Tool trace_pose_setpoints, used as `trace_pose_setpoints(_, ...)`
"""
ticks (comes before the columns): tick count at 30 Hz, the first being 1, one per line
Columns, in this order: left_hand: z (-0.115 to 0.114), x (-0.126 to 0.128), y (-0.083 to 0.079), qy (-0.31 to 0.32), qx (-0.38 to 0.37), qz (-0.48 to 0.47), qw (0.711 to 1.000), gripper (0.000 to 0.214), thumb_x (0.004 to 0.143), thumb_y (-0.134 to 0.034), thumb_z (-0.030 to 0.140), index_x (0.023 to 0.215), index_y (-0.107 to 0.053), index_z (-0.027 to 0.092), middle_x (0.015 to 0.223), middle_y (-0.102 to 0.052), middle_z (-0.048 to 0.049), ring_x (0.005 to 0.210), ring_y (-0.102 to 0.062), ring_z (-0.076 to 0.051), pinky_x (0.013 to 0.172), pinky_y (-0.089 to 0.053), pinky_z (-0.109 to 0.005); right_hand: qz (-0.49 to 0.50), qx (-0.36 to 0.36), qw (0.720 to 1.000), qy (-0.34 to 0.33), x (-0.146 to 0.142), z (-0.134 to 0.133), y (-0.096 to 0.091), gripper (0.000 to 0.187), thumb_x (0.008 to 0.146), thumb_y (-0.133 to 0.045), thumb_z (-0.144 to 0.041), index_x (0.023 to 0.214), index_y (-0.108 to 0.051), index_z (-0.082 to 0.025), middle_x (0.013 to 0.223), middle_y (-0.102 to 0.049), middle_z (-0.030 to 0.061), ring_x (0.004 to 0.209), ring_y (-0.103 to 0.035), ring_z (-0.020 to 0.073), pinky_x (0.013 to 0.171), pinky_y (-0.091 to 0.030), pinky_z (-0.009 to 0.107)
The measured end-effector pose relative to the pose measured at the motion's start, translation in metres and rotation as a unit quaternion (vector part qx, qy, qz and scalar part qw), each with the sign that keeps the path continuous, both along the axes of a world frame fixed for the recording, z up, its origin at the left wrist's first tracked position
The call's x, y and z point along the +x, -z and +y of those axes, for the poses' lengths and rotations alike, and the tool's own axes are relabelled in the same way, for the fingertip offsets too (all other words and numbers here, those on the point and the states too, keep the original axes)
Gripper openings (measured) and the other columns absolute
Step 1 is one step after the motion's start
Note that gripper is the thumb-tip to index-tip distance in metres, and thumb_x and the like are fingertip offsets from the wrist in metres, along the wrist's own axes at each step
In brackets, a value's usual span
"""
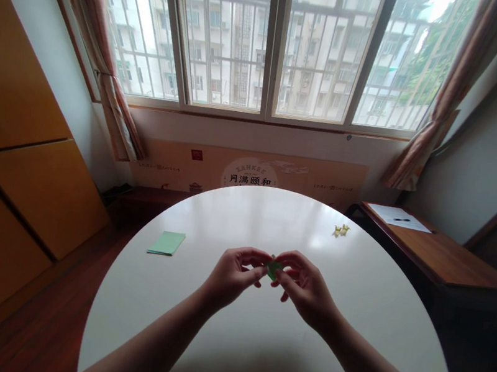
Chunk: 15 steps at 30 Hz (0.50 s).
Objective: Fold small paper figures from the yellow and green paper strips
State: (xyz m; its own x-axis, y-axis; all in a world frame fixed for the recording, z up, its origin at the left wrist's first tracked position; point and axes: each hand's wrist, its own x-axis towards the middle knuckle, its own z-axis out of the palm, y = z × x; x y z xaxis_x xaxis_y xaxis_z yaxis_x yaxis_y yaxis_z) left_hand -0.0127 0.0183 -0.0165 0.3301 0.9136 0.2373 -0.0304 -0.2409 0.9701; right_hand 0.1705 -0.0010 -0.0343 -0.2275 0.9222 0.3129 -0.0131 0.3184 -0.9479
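A small piece of folded green paper is held up above the middle of the white round table. My left hand pinches its left side between thumb and forefinger. On the opposite side, the thumb and fingers of my right hand grip the same paper. Its exact folded shape is partly covered by my fingers. To the left on the tabletop lies a stack of light green square paper. Two small yellow folded figures stand close together toward the far right of the table.
Beyond the table's right edge is a brown wooden side table with a white sheet and a dark pen on it. A printed panel stands below the window, and wooden cabinets are at the left.
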Motion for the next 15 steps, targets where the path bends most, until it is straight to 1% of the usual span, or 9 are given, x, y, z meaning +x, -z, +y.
trace_pose_setpoints(2,0.0005,-0.0005,-0.0007,0.000,-0.015,-0.014,1.000,0.023,0.072,-0.076,0.021,0.092,-0.074,0.010,0.083,-0.075,-0.0094,0.071,-0.066,-0.019,0.055,-0.056,-0.027,0.002,0.000,1.000,-0.003,0.0005,0.0006,0.0006,0.019,0.086,-0.066,-0.032,0.101,-0.061,-0.021,0.087,-0.067,0.0040,0.073,-0.070,0.0207,0.044,-0.050,0.023)
trace_pose_setpoints(7,0.0003,-0.0009,-0.0016,0.003,-0.048,-0.042,0.998,0.025,0.070,-0.079,0.023,0.092,-0.075,0.010,0.084,-0.076,-0.0095,0.071,-0.067,-0.019,0.056,-0.056,-0.027,0.004,-0.004,1.000,0.013,0.0009,0.0007,0.0010,0.021,0.085,-0.067,-0.030,0.103,-0.063,-0.020,0.078,-0.065,0.0018,0.063,-0.065,0.0167,0.044,-0.051,0.023)
trace_pose_setpoints(12,0.0006,-0.0004,-0.0005,0.006,-0.065,-0.059,0.996,0.026,0.070,-0.079,0.022,0.093,-0.075,0.010,0.088,-0.077,-0.0108,0.071,-0.067,-0.018,0.057,-0.056,-0.026,0.018,-0.004,1.000,0.013,0.0009,-0.0001,-0.0001,0.021,0.084,-0.066,-0.028,0.104,-0.064,-0.020,0.084,-0.066,0.0033,0.066,-0.066,0.0174,0.045,-0.052,0.024)
trace_pose_setpoints(15,-0.0003,0.0002,-0.0007,0.009,-0.066,-0.061,0.996,0.025,0.070,-0.079,0.021,0.093,-0.075,0.010,0.087,-0.077,-0.0105,0.071,-0.067,-0.018,0.057,-0.056,-0.027,0.016,-0.007,1.000,0.022,0.0006,-0.0004,-0.0005,0.021,0.083,-0.064,-0.025,0.103,-0.063,-0.021,0.087,-0.067,0.0040,0.066,-0.066,0.0169,0.044,-0.052,0.024)
